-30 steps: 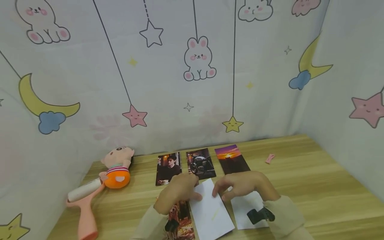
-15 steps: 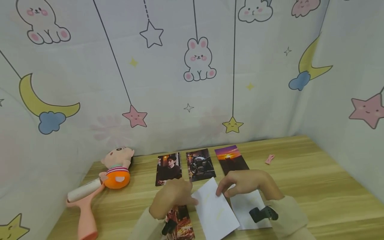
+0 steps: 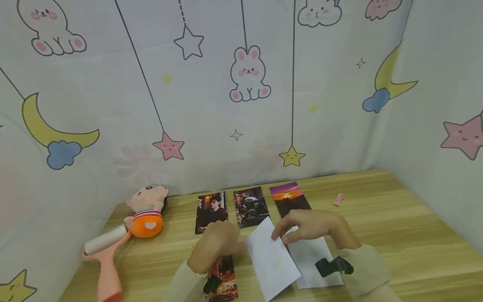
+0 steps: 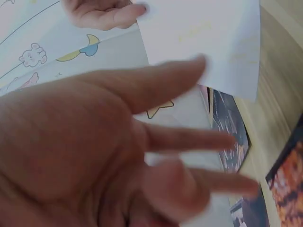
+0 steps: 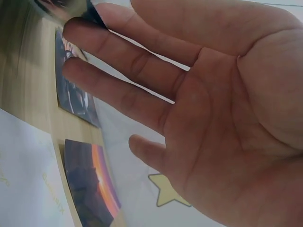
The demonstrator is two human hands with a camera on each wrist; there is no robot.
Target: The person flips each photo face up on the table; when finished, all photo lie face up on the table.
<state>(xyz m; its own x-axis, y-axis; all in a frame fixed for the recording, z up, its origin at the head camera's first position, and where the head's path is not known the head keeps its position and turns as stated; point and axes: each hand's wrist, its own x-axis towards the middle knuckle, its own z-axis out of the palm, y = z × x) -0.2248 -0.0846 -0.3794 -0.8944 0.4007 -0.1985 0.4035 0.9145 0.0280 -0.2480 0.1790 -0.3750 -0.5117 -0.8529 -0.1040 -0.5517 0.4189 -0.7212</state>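
A photo print with its white back up (image 3: pixel 273 264) is tilted off the table in the head view, its upper corner pinched by my right hand (image 3: pixel 313 226). In the right wrist view, its glossy side (image 5: pixel 71 12) shows at my fingertips. My left hand (image 3: pixel 216 245) hovers just left of the print, over an autumn-leaf photo (image 3: pixel 226 283) that it partly hides. Its fingers are spread and hold nothing in the left wrist view. Under my right hand lies another white-backed print (image 3: pixel 315 258), flat on the table.
Along the back lie photos of a person (image 3: pixel 213 212), a motorcycle (image 3: pixel 252 207) and a sunset (image 3: pixel 288 199). A plush toy (image 3: pixel 147 220) and a pink lint roller (image 3: pixel 108 264) are at the left. A small pink clip (image 3: pixel 338 199) lies back right.
My left hand has let go of the white-backed print and drawn left. My right hand has moved slightly right, raising and tilting the print with it.
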